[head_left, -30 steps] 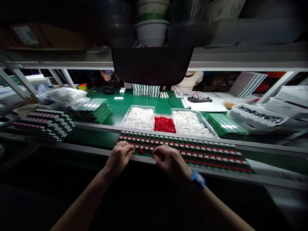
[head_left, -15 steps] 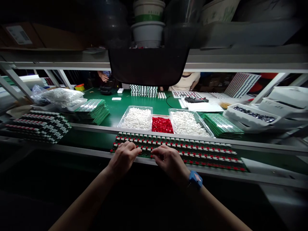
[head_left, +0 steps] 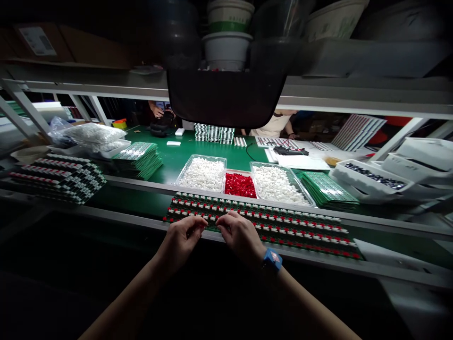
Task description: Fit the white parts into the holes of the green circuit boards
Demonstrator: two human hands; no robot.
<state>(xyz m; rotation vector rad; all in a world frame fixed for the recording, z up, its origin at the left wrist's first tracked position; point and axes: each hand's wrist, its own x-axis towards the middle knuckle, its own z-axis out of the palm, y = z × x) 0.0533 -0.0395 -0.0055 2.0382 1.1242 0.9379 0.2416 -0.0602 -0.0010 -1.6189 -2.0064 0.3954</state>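
A long green circuit board panel (head_left: 283,222) carrying rows of white and red connectors lies along the near rail of the bench. My left hand (head_left: 182,238) rests on its near left edge, fingers curled in a pinch. My right hand (head_left: 240,236), with a blue wristband, sits right beside it with fingers curled down on the board. What the fingertips pinch is too small to make out. Behind the board stand three clear trays: white parts (head_left: 203,173), red parts (head_left: 240,184), and white parts (head_left: 278,184).
Stacks of green boards lie at left (head_left: 139,158) and right (head_left: 327,189). A populated stack (head_left: 60,177) sits far left, white bins (head_left: 371,177) at right. A dark lamp hood (head_left: 226,94) hangs overhead. Other people's hands (head_left: 155,109) show across the green table.
Both hands have crept a little to the left along the board's near edge and drawn closer together. The view shifted slightly.
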